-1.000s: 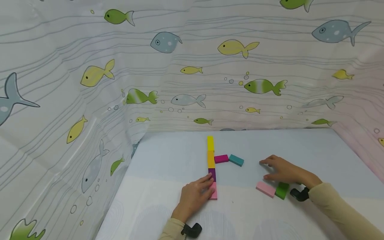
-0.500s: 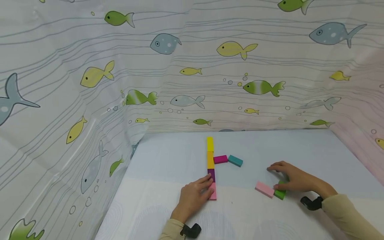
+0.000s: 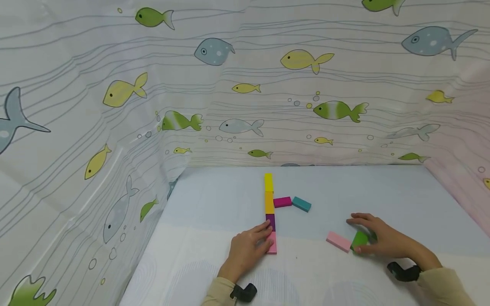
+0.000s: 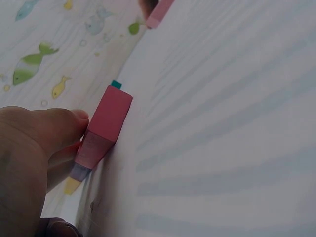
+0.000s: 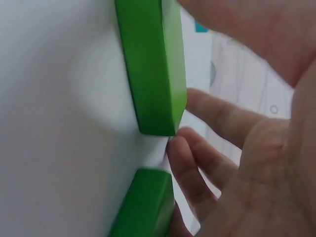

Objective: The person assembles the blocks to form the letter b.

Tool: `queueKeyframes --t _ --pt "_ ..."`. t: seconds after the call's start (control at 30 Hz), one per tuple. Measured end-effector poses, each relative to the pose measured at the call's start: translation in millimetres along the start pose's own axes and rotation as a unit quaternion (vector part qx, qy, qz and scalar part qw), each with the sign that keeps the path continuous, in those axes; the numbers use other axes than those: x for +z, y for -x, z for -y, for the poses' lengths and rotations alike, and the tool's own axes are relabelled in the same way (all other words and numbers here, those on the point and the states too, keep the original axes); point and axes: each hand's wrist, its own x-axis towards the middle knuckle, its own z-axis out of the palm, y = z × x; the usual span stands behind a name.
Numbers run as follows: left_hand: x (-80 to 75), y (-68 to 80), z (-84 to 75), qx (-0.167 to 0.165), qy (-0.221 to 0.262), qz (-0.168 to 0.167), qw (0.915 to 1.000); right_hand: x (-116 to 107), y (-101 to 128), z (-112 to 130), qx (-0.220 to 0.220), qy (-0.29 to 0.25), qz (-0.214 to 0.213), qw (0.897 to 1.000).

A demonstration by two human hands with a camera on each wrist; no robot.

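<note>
Where fingers cover it: the green block [image 3: 360, 239] shows only in part.
Right hand [image 3: 383, 240]: curled round that block, just right of the light pink block [image 3: 338, 241].
Left hand [image 3: 246, 248]: fingers rest straight against the pink block [image 3: 272, 244] ending the row; palm side hidden.
Second green piece [image 5: 145, 205]: cut off in the right wrist view.
</note>
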Motion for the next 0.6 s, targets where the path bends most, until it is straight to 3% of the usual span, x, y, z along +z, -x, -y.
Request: queueKeyframes --t 0.6 --pt "-1.3 -1.9 -3.5 0.01 -0.019 -0.007 0.9997 22 11 -5 0.012 0.005 -0.12 0.993"
